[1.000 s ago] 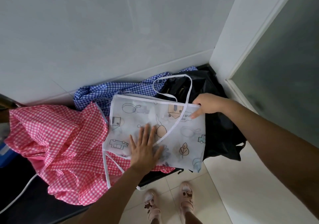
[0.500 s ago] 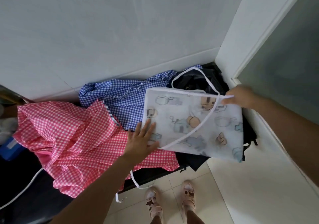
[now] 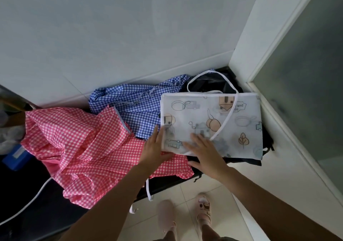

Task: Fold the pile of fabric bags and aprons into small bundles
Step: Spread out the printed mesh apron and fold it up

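Observation:
A white apron with cartoon prints (image 3: 232,122) lies folded flat on top of black fabric (image 3: 209,82) at the right of the pile, its white strap looping across it. My left hand (image 3: 156,148) rests with straight fingers against its left edge. My right hand (image 3: 206,151) lies flat on its near left corner, fingers spread. A pink gingham apron (image 3: 78,144) is crumpled on the left, and a blue gingham apron (image 3: 137,103) lies bunched behind it.
The pile sits on a dark low surface (image 3: 37,203) against a white wall. A door frame (image 3: 259,55) and frosted door stand at the right. A blue box (image 3: 16,157) and a white cord (image 3: 27,203) are at the left. My feet (image 3: 185,214) stand on pale tiles.
My right hand let go of the apron's far right corner and came down onto its near left part. The apron now lies further right on the black fabric. My left hand sits at its left edge.

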A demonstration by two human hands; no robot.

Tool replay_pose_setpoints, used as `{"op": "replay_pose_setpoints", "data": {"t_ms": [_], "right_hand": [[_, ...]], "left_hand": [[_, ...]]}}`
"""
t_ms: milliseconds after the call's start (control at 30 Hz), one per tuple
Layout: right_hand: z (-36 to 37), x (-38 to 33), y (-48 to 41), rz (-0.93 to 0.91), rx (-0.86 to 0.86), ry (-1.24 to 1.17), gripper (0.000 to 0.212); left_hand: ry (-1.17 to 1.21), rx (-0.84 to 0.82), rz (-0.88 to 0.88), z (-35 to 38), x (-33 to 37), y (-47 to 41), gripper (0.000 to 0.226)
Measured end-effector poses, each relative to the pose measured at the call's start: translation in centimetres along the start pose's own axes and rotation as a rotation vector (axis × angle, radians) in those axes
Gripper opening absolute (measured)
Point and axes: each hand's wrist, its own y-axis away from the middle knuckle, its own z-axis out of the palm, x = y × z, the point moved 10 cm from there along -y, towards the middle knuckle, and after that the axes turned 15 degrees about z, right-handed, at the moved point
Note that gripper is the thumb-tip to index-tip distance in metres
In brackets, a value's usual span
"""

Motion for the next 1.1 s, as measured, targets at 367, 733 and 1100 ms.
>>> {"op": "replay_pose_setpoints", "data": {"t_ms": [367,733,1100], "right_hand": [[0.2,0.7,-0.8,0.132,-0.127,-0.044,0.059],[-1.6,-1.8,-0.8,0.29,-0.245,-0.368,0.039],[-1.6,-4.5,-1.4,0.171,-0.471,-0.694,0.094]], "left_hand": [[0.474,-0.136,-0.375,-4.5,-5.1,2.9,0.023],[1.236,-0.303,-0.575,-3.2,3.2,0.7,0.035],[-0.394,-0.594,0.235,-6.1,9.2,-4.5,0.031]]}}
